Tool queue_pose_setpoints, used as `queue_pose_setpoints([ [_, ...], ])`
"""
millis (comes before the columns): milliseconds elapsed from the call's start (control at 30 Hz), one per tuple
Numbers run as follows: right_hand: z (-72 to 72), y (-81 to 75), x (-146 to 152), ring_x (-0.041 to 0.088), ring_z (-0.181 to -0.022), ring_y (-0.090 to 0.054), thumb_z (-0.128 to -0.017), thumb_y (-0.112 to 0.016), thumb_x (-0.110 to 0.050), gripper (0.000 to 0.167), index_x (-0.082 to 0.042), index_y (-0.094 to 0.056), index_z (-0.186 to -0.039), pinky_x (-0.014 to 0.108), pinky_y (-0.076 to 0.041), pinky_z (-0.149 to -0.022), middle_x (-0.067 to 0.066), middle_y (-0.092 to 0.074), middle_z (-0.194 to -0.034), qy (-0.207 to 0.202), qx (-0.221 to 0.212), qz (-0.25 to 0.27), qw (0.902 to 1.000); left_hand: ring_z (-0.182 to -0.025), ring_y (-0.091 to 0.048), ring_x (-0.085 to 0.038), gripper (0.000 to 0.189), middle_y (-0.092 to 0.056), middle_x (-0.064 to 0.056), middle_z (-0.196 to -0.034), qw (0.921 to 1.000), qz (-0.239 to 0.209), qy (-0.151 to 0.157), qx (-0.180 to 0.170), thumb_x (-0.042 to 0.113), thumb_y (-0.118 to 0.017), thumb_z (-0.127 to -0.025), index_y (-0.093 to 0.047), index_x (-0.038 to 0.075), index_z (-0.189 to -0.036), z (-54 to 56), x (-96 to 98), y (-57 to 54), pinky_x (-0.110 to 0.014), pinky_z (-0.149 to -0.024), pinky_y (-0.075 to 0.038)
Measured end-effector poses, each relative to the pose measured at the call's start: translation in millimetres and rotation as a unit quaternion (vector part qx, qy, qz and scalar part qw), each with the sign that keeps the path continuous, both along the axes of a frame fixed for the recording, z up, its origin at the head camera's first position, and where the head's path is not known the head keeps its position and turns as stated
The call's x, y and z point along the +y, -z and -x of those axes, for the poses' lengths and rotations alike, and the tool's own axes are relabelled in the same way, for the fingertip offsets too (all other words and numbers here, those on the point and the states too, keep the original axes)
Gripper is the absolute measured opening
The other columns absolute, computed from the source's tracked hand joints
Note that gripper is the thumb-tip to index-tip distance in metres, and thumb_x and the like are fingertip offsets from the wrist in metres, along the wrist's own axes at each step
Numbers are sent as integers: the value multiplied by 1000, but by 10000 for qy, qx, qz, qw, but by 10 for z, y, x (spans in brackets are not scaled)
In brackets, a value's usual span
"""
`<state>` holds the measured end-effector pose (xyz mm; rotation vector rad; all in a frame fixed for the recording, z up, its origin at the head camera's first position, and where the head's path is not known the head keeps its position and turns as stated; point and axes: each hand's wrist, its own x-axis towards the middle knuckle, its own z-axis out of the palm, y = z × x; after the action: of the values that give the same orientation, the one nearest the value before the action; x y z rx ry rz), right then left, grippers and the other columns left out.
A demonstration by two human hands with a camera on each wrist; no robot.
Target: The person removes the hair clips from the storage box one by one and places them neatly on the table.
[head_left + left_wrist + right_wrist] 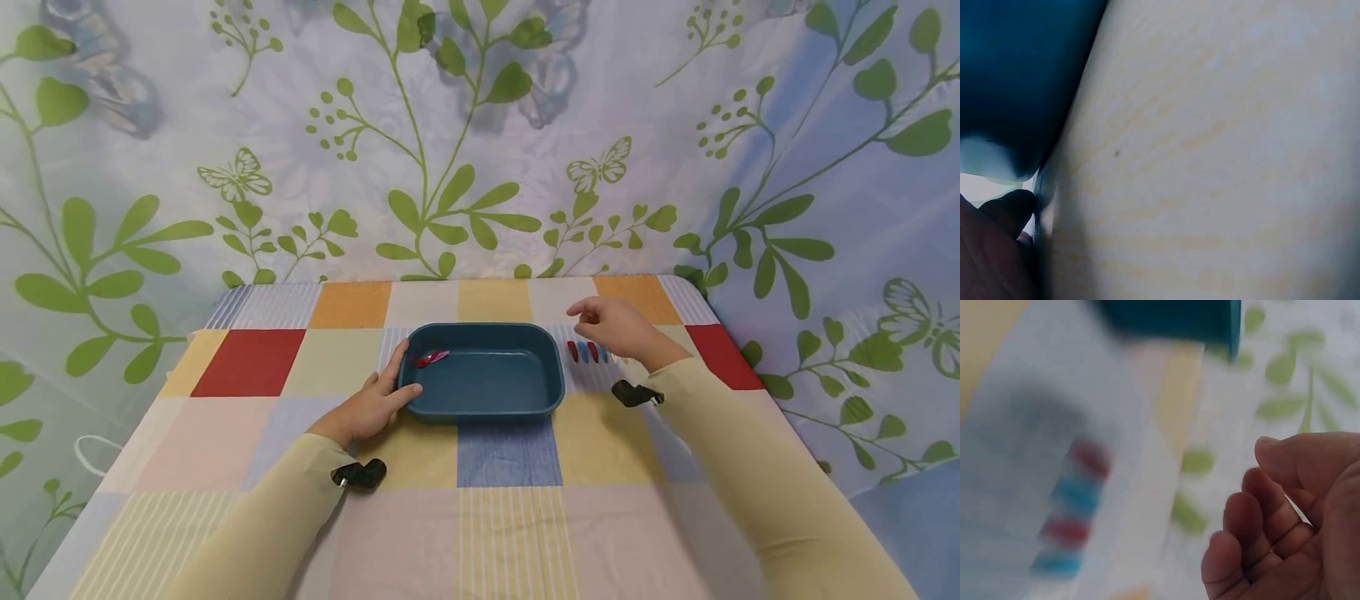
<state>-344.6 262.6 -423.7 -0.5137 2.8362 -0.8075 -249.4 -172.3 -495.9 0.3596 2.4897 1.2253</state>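
Observation:
A dark blue rectangular tub (480,414) stands on the table. Inside its left end lie a few small red and pink oblong pieces (432,358), possibly hair clips. My left hand (372,406) rests against the tub's left side, fingers stretched along the wall and thumb at the rim. Right of the tub, several red and blue oblong pieces (588,351) lie in a row. My right hand (617,325) hovers over that row, its fingers loosely bent. Nothing shows between thumb and fingertips in the right wrist view, where the row (1072,506) looks blurred.
A patchwork-patterned cloth (510,454) covers the table. Behind it hangs a curtain (480,167) with green leaves and butterflies. Black wrist mounts (360,474) sit on both sleeves. At the left table edge a white loop (93,450) hangs.

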Motion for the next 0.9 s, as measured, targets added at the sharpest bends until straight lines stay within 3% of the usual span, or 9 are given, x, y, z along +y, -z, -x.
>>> queue_pose_setpoints([
  [200, -59, -183, -699, 26, -84, -69, -105, -62, -15, 37, -7, -66, -141, 38, -56, -72, 13, -72, -122, -912, -88, -114, 9957, -162, 13, -48, 84, 2, -3, -180, 10000, 5, -60, -43, 48, -47, -111, 13, 37, -168, 6, -14, 3, -67, -128, 12],
  [300, -45, -189, -985, 22, -103, -69, -105, -63, -13, 37, -8, -67, -141, 38, -57, -84, 11, -73, -127, -1360, -50, -299, 9902, -162, 14, -48, 83, 1, -2, -180, 10000, -30, -73, -57, 48, -47, -111, 12, 38, -168, 8, -19, 6, -67, -127, 12],
  [533, -79, -134, -1573, 27, -123, -68, -105, -65, -13, 38, -10, -67, -142, 43, -55, -106, 9, -69, -140, -2267, 14, -920, 9696, -161, 12, -51, 83, 2, -4, -180, 10000, 2, 31, -50, 48, -45, -111, 14, 35, -168, 4, -23, -9, -68, -127, 12],
  [900, 40, 130, -2136, 25, -139, -59, -105, -62, -9, 43, -16, -64, -147, 44, -47, -118, 4, -65, -148, -2823, -148, -1712, 9438, -163, -3, -45, 82, -5, -4, -179, 9999, -16, 101, -15, 46, -45, -112, 13, 36, -168, 8, -33, -26, -63, -128, 14],
])
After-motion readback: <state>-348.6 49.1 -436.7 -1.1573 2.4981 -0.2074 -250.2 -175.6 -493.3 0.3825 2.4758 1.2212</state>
